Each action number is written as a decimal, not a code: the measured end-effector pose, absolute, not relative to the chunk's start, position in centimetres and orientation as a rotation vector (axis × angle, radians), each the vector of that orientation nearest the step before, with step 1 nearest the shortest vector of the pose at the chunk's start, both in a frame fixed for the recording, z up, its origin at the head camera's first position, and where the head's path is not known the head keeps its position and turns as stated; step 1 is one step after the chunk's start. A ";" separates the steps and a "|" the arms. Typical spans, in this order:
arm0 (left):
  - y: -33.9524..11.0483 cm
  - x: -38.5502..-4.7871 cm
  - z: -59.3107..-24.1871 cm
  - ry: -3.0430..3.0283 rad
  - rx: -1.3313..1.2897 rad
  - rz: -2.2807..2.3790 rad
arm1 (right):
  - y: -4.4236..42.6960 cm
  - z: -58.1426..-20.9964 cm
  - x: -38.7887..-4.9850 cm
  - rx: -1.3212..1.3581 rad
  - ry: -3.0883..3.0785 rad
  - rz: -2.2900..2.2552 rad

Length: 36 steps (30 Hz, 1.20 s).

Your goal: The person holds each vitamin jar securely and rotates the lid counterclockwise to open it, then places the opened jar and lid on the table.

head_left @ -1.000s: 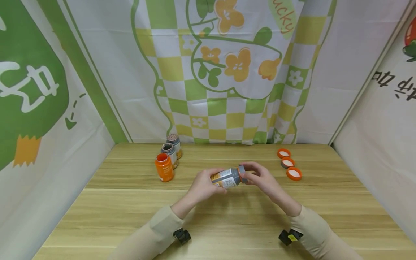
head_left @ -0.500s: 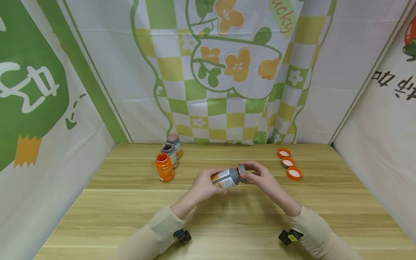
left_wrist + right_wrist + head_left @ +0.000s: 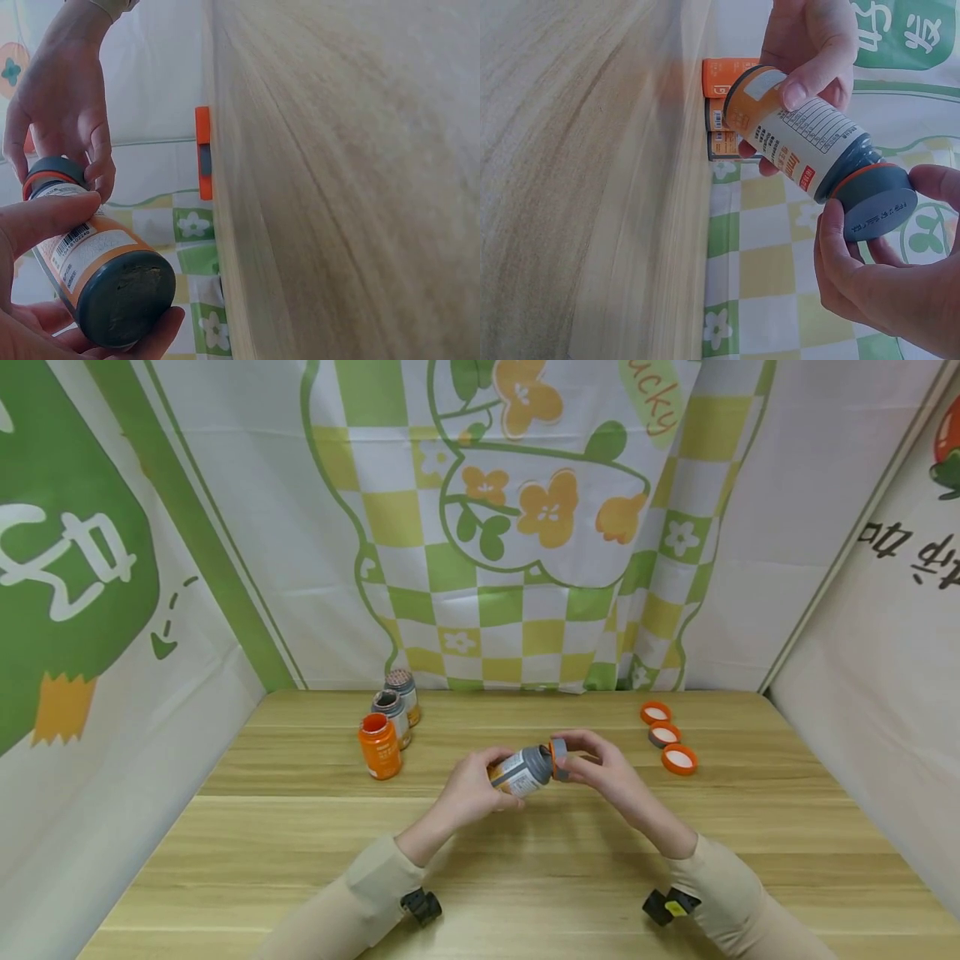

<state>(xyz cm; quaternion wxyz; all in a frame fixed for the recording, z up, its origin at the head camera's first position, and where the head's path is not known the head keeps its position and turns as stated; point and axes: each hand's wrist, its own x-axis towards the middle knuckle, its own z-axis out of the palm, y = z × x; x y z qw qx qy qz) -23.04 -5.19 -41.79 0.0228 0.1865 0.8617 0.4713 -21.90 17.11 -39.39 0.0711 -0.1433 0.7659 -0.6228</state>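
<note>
My left hand (image 3: 472,789) grips a grey bottle (image 3: 523,771) with a white and orange label, its fingers wrapped round the body. The bottle is tilted above the table, neck toward the right. My right hand (image 3: 603,768) pinches a grey cap (image 3: 560,759) with an orange inner rim between thumb and fingers. In the head view the cap stands just off the bottle's mouth, slightly angled, with the threaded neck showing. From the right wrist view the cap (image 3: 874,201) still lies close against the neck. The left wrist view shows the bottle's dark base (image 3: 127,298).
At the back left of the wooden table (image 3: 495,885) stand an orange bottle (image 3: 380,747) and two grey bottles (image 3: 402,693), all uncapped. Three caps (image 3: 678,760) lie in a row at the back right, white insides up. Printed cloth (image 3: 495,635) hangs behind the table.
The cap has come away from the bottle's neck, opening a small gap. The bottle has tipped slightly and its mouth now shows. Other bottles and caps have not moved.
</note>
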 end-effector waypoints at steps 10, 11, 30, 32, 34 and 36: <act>-5.2 -23.0 -41.9 2.644 0.577 1.487 | 17.1 -39.2 -21.7 -0.424 2.256 -1.914; -5.2 -23.0 -41.8 2.643 0.577 1.487 | 17.2 -39.3 -21.7 -0.428 2.247 -1.922; -5.4 -23.0 -41.8 2.651 0.559 1.492 | 17.2 -39.0 -21.7 -0.453 2.199 -1.967; -5.5 -23.0 -41.8 2.655 0.564 1.497 | 17.2 -39.0 -21.8 -0.467 2.179 -1.973; -5.5 -23.0 -41.8 2.655 0.561 1.501 | 17.3 -39.1 -21.8 -0.482 2.170 -1.974; -5.5 -23.0 -41.8 2.659 0.551 1.498 | 17.3 -39.2 -21.9 -0.485 2.165 -1.981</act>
